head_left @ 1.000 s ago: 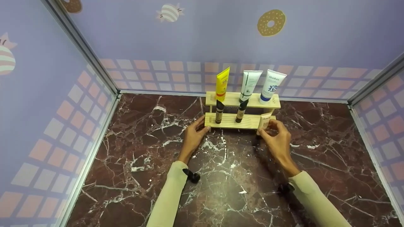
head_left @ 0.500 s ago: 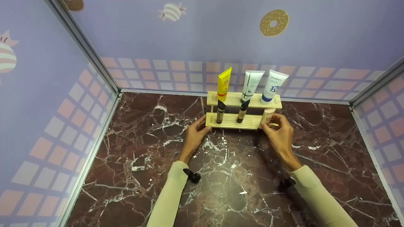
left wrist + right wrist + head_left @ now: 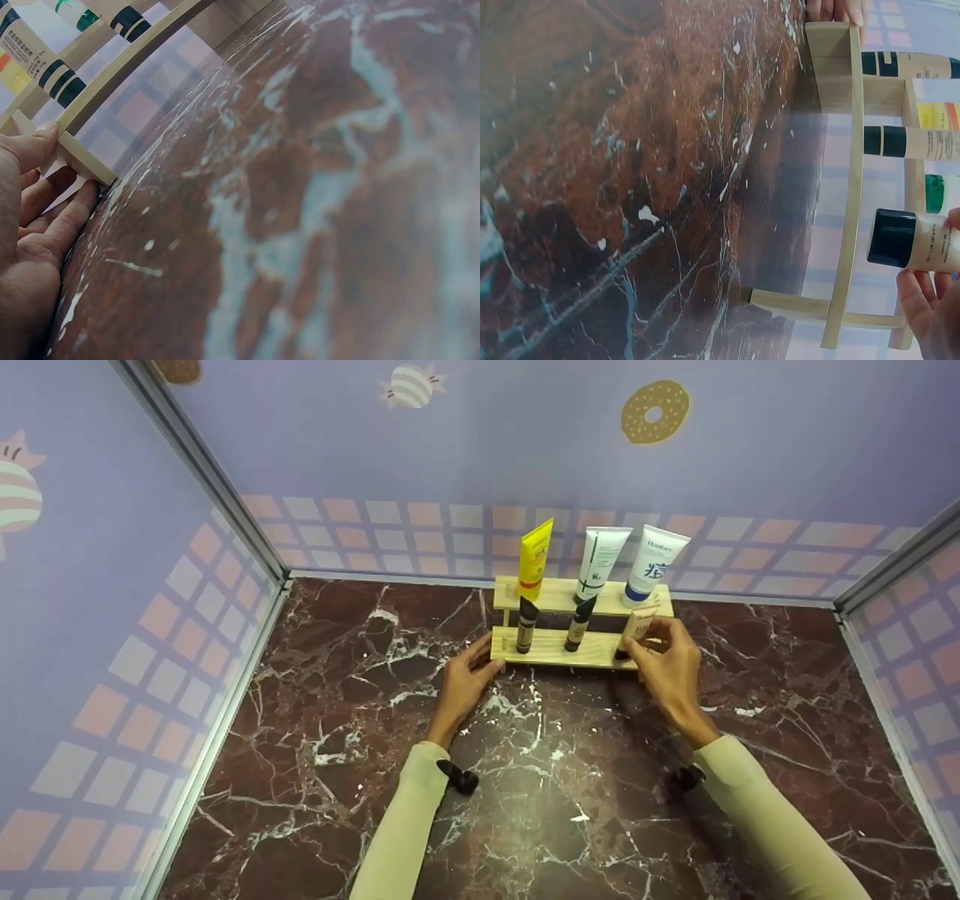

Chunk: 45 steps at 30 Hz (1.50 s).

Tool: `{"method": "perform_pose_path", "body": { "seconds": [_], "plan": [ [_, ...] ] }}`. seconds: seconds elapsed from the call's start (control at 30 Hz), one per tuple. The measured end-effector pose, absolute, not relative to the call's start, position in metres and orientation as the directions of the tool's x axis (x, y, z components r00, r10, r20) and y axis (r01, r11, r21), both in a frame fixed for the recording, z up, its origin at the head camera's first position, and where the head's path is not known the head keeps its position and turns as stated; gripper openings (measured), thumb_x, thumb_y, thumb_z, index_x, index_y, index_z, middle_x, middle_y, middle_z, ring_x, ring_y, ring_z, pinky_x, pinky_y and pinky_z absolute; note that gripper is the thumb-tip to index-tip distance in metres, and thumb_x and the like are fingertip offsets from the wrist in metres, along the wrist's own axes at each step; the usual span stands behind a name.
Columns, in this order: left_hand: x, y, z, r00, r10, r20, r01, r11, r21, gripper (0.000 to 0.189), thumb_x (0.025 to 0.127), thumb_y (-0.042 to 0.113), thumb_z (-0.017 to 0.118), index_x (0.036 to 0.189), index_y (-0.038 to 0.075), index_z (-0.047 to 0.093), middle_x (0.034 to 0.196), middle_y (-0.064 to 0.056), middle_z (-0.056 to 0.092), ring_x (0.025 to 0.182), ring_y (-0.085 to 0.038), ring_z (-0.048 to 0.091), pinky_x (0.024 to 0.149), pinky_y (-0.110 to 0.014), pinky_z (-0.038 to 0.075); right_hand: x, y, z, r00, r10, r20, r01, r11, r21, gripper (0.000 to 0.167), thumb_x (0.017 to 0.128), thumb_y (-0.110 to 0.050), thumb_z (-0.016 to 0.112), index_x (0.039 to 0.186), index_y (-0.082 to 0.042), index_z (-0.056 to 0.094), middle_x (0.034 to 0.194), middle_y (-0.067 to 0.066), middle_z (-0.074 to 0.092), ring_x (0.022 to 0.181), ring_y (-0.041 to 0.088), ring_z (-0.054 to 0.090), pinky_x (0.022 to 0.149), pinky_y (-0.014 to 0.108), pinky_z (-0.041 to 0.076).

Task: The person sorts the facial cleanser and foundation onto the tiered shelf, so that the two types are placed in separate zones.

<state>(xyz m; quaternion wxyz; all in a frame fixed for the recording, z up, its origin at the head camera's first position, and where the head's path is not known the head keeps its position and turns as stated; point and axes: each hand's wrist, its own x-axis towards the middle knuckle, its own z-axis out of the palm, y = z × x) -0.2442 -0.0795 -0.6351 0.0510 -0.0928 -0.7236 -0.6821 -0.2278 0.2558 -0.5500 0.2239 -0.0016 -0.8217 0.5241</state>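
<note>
A small beige tube [image 3: 641, 622] with a black cap is pinched in my right hand [image 3: 670, 664], over the right end of the wooden rack's [image 3: 544, 654] lower tier. In the right wrist view its black cap [image 3: 892, 238] points down at the shelf; whether it touches the wood I cannot tell. With thumb in front and fingers behind, my left hand [image 3: 463, 686] grips the rack's left end. Two slim beige tubes with black caps, one left [image 3: 526, 634] and one central [image 3: 578, 630], stand on that lower tier.
Along the upper tier stand a yellow tube [image 3: 534, 559], a white tube with green print [image 3: 600, 559] and a white tube with a blue base [image 3: 652, 562]. The rack sits on a dark red marbled tabletop [image 3: 517, 810], close to the patterned back wall [image 3: 480, 450].
My right hand has raised the beige tube and carried it back and slightly right, from the rack's front edge to over the lower tier. The left hand stays on the rack's end.
</note>
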Motion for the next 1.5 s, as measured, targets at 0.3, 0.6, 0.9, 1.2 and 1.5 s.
{"method": "perform_pose_path", "body": {
  "seconds": [0.3, 0.6, 0.9, 1.2, 1.5],
  "plan": [
    [-0.244, -0.079, -0.636, -0.977, 0.061, 0.203, 0.207, 0.062, 0.976, 0.059, 0.102, 0.006, 0.080, 0.156, -0.004, 0.058, 0.146, -0.025, 0.068, 0.137, -0.039, 0.067, 0.112, -0.043, 0.057, -0.235, 0.257, -0.554, -0.897, 0.237, 0.373, -0.227, 0.477, -0.849, 0.040, 0.091, 0.003, 0.087, 0.123, 0.011, 0.063, 0.117, 0.025, 0.071, 0.106, 0.035, 0.076, 0.093, 0.038, 0.066],
    [-0.244, -0.078, -0.636, -0.977, 0.065, 0.203, 0.208, 0.074, 0.975, 0.060, 0.102, 0.007, 0.080, 0.157, -0.002, 0.059, 0.146, -0.022, 0.069, 0.136, -0.036, 0.067, 0.111, -0.044, 0.058, -0.235, 0.255, -0.558, -0.890, 0.236, 0.391, -0.250, 0.466, -0.849, 0.042, 0.090, 0.005, 0.087, 0.122, 0.012, 0.062, 0.116, 0.026, 0.070, 0.105, 0.035, 0.074, 0.093, 0.040, 0.066],
    [-0.244, -0.077, -0.638, -0.978, 0.074, 0.197, 0.201, 0.051, 0.978, 0.060, 0.102, 0.007, 0.080, 0.157, -0.002, 0.058, 0.146, -0.025, 0.068, 0.136, -0.038, 0.067, 0.110, -0.044, 0.058, -0.232, 0.255, -0.561, -0.887, 0.218, 0.408, -0.264, 0.486, -0.833, 0.044, 0.090, 0.004, 0.087, 0.125, 0.011, 0.061, 0.117, 0.025, 0.069, 0.106, 0.033, 0.072, 0.095, 0.042, 0.065],
    [-0.246, -0.084, -0.643, -0.980, 0.056, 0.193, 0.196, 0.066, 0.978, 0.058, 0.103, 0.008, 0.079, 0.157, -0.002, 0.059, 0.146, -0.026, 0.068, 0.136, -0.039, 0.067, 0.111, -0.047, 0.058, -0.230, 0.254, -0.563, -0.899, 0.190, 0.395, -0.250, 0.516, -0.819, 0.048, 0.090, 0.000, 0.089, 0.131, 0.009, 0.064, 0.119, 0.024, 0.070, 0.109, 0.036, 0.070, 0.099, 0.050, 0.062],
    [-0.238, -0.093, -0.639, -0.977, -0.052, 0.206, 0.203, 0.059, 0.978, 0.055, 0.107, 0.013, 0.076, 0.155, -0.006, 0.058, 0.149, -0.020, 0.068, 0.141, -0.037, 0.063, 0.117, -0.048, 0.053, -0.216, 0.271, -0.566, -0.892, 0.169, 0.419, -0.258, 0.571, -0.779, 0.049, 0.089, -0.001, 0.090, 0.131, 0.010, 0.068, 0.119, 0.025, 0.072, 0.104, 0.038, 0.070, 0.092, 0.040, 0.057]
  ]
}}
